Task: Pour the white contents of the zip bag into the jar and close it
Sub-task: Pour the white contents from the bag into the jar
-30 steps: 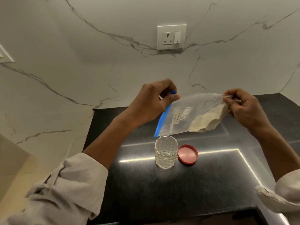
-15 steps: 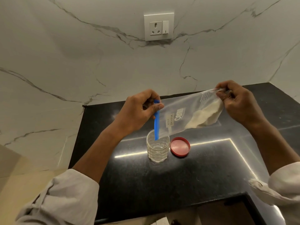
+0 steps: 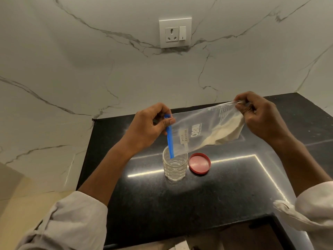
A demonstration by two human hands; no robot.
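A clear zip bag with a blue zip strip hangs tilted over an open glass jar on the black counter. Its lower blue corner dips into the jar's mouth. White powder sits bunched in the raised right end of the bag. My left hand pinches the top of the blue strip. My right hand grips the bag's bottom edge, held higher. The jar looks empty. A red lid lies flat on the counter, just right of the jar.
The black stone counter ends at a front edge near me and meets a marble wall behind. A white wall socket sits above. Pale floor or cabinet surface shows at the lower left.
The bag has swung down and left, so its blue mouth corner now dips into the jar. My right hand has lifted the bag's closed end higher.
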